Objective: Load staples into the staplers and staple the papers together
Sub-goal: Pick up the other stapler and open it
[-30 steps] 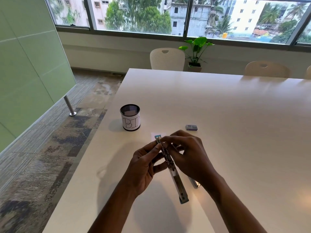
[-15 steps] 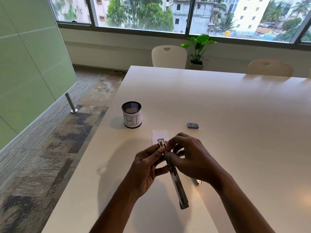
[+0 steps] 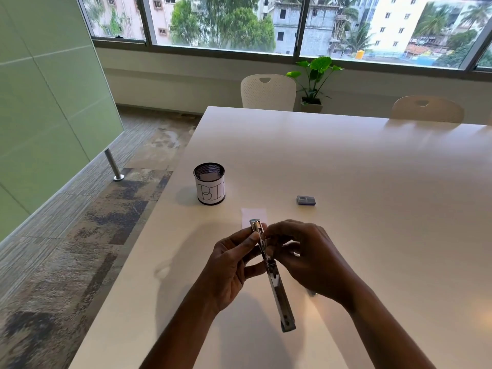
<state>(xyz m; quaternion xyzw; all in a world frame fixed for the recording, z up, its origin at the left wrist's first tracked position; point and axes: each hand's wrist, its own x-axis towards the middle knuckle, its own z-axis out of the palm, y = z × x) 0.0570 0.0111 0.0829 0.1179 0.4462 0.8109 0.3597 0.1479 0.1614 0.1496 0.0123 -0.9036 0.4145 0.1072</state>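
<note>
Bright metal marks the stapler (image 3: 271, 274), swung open into one long bar that runs from just above the fingers at centre frame down to its end at lower centre. It is held in the air above the white table (image 3: 359, 169), not resting on it.

The left hand (image 3: 230, 270) grips the upper half, thumb on one side and curled fingers on the other. We judge this a steadying hold that presents the open channel to the other hand. The right hand (image 3: 311, 262) has its fingers curled, the fingertips pinching at the same upper stretch of the bar. We cannot tell whether a strip of staples lies between those fingertips, as the spot is small and partly hidden. We take the step in hand to be loading, with stapling not yet begun.

Just beyond the stapler's far tip a small slip of paper (image 3: 253, 215) lies flat on the table, near enough to reach once the stapler is closed. To its right, well apart, sits a small grey box (image 3: 306, 200), which we take for the supply of staples. To the upper left of the paper stands a mesh cup (image 3: 209, 186) wrapped in a label lettered "BIN", with a pale slip inside. A blurred metal piece shows under the right wrist, and we cannot name it.
</note>
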